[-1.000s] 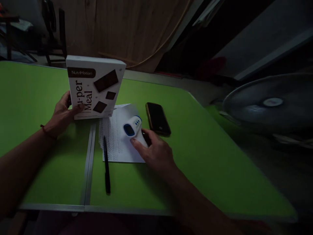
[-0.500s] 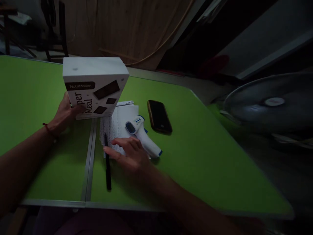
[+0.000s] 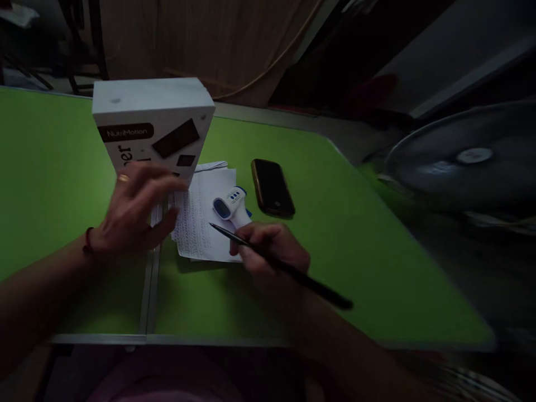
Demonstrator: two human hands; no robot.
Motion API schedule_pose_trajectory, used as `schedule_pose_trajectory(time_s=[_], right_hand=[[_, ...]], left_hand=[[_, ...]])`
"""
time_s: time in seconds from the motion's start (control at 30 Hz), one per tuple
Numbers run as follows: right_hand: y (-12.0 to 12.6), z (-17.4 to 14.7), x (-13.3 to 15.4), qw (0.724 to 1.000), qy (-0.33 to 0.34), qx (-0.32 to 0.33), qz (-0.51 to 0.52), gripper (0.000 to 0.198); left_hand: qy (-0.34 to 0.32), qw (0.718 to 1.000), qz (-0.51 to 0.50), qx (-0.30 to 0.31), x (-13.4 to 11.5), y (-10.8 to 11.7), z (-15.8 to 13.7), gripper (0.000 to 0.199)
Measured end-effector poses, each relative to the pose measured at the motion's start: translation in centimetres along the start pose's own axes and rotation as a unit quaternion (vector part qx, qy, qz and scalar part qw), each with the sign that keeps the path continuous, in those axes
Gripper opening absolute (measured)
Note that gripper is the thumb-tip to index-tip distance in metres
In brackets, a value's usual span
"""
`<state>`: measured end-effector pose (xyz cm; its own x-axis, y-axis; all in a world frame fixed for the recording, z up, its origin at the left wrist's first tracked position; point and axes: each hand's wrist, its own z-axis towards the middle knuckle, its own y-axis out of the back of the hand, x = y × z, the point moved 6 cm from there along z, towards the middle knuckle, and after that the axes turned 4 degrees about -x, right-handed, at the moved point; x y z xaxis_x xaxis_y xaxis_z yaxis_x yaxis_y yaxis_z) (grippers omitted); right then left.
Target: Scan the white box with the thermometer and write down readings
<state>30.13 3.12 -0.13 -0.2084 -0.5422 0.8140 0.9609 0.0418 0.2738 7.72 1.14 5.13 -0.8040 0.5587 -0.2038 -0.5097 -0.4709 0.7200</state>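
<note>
A black pen (image 3: 288, 268) is gripped in my right hand (image 3: 272, 251), its tip pointing left above the written sheets of paper (image 3: 201, 223). My left hand (image 3: 140, 206) is open, fingers apart, in front of the lower part of a white NutriMotion box (image 3: 154, 111). The box stands upright at the left edge of the papers, and my hand covers part of its printing. On the papers lies a white and blue infrared thermometer (image 3: 232, 206), its handle partly hidden behind my right hand.
A phone (image 3: 273, 187) lies right of the papers on the green folding table (image 3: 343, 234). A metal seam (image 3: 149, 290) runs along the table at the left. Beyond the right edge stands a fan (image 3: 460, 156). A dark chair (image 3: 86, 50) is at the back left.
My right hand has picked up the pen from the table and moved right. My left hand has let go of the box and moved right, in front of it.
</note>
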Motion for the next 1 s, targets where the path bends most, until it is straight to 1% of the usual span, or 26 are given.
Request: schedule_pose_trajectory(time_s=[0.03,0.07,0.1,0.13,0.2,0.3,0.37,0.57,0.83,1.0], right_hand=[[-0.1,-0.1,-0.4,0.996,-0.066,0.000,0.051,0.006],[-0.3,-0.1,-0.7,0.989,-0.121,0.008,0.086,0.008],[-0.8,-0.2,-0.8,0.981,-0.163,0.027,0.104,0.010],[-1.1,-0.3,-0.9,0.975,-0.195,0.040,0.101,0.010],[-1.5,-0.3,-1.2,0.972,-0.221,0.051,0.066,0.007],[-1.8,-0.5,-1.4,0.977,-0.202,0.065,0.024,0.008],[-1.9,-0.7,-1.5,0.980,-0.182,0.074,0.008,0.007],[-2.0,-1.0,-1.4,0.989,-0.123,0.076,-0.028,0.011],[-2.4,-1.3,-1.5,0.988,-0.102,0.110,-0.044,0.010],[-2.3,-1.4,-1.5,0.988,-0.091,0.115,-0.050,0.010]], left_hand=[[-0.037,0.998,-0.026,0.054,-0.9,-1.0,-0.2,0.020],[-0.063,0.991,-0.048,0.106,-1.7,-1.9,-0.4,0.016],[-0.088,0.984,-0.065,0.140,-2.3,-2.6,-0.7,0.014],[-0.101,0.976,-0.081,0.178,-2.6,-3.3,-1.0,0.015],[-0.109,0.962,-0.095,0.232,-3.0,-4.3,-1.5,0.018],[-0.125,0.950,-0.087,0.272,-3.2,-5.0,-1.9,0.021],[-0.133,0.947,-0.080,0.280,-3.2,-5.2,-2.1,0.021],[-0.143,0.948,-0.067,0.275,-3.2,-5.3,-2.2,0.021],[-0.137,0.947,-0.084,0.279,-3.3,-5.4,-2.2,0.025],[-0.139,0.947,-0.083,0.276,-3.4,-5.4,-2.2,0.025]])
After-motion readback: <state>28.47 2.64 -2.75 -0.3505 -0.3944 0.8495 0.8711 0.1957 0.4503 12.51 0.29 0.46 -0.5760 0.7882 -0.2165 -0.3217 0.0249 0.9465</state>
